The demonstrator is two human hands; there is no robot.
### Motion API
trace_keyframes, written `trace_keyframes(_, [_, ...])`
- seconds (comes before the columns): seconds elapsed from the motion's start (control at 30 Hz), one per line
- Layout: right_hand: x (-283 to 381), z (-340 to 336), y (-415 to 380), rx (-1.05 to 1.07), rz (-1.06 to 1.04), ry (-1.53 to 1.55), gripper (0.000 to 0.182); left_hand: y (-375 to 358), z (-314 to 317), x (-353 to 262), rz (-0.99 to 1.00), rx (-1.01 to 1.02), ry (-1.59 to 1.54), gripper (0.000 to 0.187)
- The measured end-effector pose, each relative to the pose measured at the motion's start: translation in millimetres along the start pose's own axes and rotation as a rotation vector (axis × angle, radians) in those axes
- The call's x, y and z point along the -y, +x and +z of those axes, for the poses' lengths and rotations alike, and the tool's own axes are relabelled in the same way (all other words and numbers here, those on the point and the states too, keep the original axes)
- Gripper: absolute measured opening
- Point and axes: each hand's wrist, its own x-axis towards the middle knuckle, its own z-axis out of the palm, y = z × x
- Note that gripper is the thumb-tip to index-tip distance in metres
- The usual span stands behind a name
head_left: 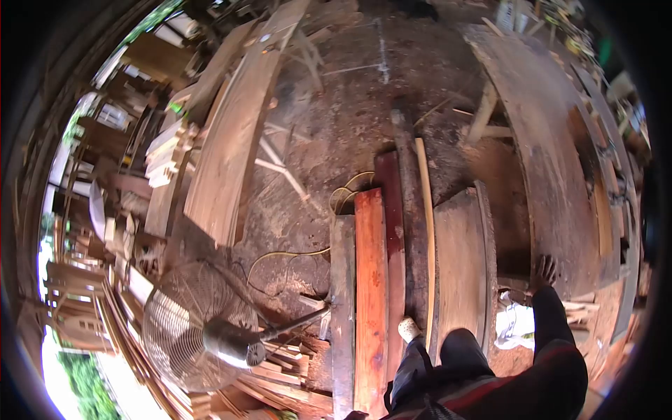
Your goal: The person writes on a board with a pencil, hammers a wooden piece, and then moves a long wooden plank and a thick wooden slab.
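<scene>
My right hand lies flat on the near end of a wide wooden slab, its fingers apart and nothing in them. That slab rests raised on wooden supports at the right. Below my body stretch several long boards on the floor side: a reddish-orange plank, a dark red board beside it, and a thin pale strip. A broad light-brown board lies close to my legs. My left hand does not show.
A large standing fan is at the lower left, near stacked wood strips. Another long plank sits on trestles at the left. A yellow cable crosses the dusty floor. White bags lie beside my right arm.
</scene>
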Motion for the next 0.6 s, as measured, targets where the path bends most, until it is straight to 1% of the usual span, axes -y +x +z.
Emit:
trace_keyframes(0.03, [5.9, -12.9, -7.1, 0.042, 0.000, 0.007, 0.128, -2.9, -7.2, -7.6, -0.027, -0.071, 0.101, 0.033])
trace_keyframes(0.1, [3.8, -16.0, -11.7, 0.102, 0.022, 0.028, 0.129, -22.1, -19.4, -47.0, -0.074, -0.150, 0.302, 0.036])
trace_keyframes(0.13, [3.5, -10.5, -9.9, 0.062, 0.011, 0.081, 0.130, -28.9, -25.0, -72.8, -0.082, -0.188, 0.408, 0.037])
trace_keyframes(0.17, [2.5, -6.7, -9.7, 0.021, -0.001, 0.135, 0.131, -32.8, -38.9, -108.8, 0.144, -0.211, 0.554, 0.036])
trace_keyframes(0.2, [1.9, -5.3, -11.4, 0.003, 0.001, 0.165, 0.131, -10.4, -51.4, -146.5, 0.309, -0.104, 0.505, 0.034])
trace_keyframes(0.23, [1.6, 4.1, -11.9, 0.019, 0.019, 0.186, 0.131, -15.0, -68.7, -205.2, 0.148, -0.201, 0.724, 0.036])
trace_keyframes(0.27, [0.9, 14.4, -9.6, -0.056, 0.016, 0.180, 0.132, -2.0, -69.2, -255.7, 0.320, -0.305, 0.826, 0.040])
trace_keyframes(0.3, [1.3, 20.5, -7.2, -0.134, 0.012, 0.170, 0.133, 1.5, -92.8, -319.8, 0.389, -0.269, 1.124, 0.041])
trace_keyframes(0.33, [0.5, 24.9, -7.6, -0.180, 0.039, 0.226, 0.134, -7.9, -93.2, -368.1, 0.618, -0.394, 0.967, 0.041])
trace_keyframes(0.37, [-2.3, 30.1, -4.7, -0.185, 0.040, 0.229, 0.134, -10.0, -118.0, -428.6, 0.385, 0.236, 0.269, 0.038])
trace_keyframes(0.4, [-5.0, 33.7, -2.6, -0.146, 0.048, 0.229, 0.135, 13.5, -93.9, -478.4, 0.633, -0.274, 0.727, 0.030])
trace_keyframes(0.43, [-6.0, 38.4, 0.2, -0.111, 0.055, 0.227, 0.135, -48.4, -76.8, -520.9, 1.185, -0.477, 1.115, 0.021])
trace_keyframes(0.47, [-5.9, 43.9, 1.4, -0.133, 0.061, 0.221, 0.133, -94.6, -39.0, -568.3, 1.010, -0.432, 0.675, 0.019])
trace_keyframes(0.5, [-4.3, 45.7, -2.5, -0.157, 0.073, 0.214, 0.132, -115.8, -17.0, -604.1, 0.816, -0.364, 0.253, 0.017])
trace_keyframes(0.57, [-1.3, 59.4, -4.7, -0.204, 0.152, 0.204, 0.130, -91.4, -20.3, -672.5, 0.849, -0.064, 0.062, 0.016])
trace_keyframes(0.6, [3.3, 48.7, -7.2, -0.060, 0.238, 0.213, 0.124, -71.9, -28.1, -706.3, 0.694, 0.230, -0.105, 0.018])
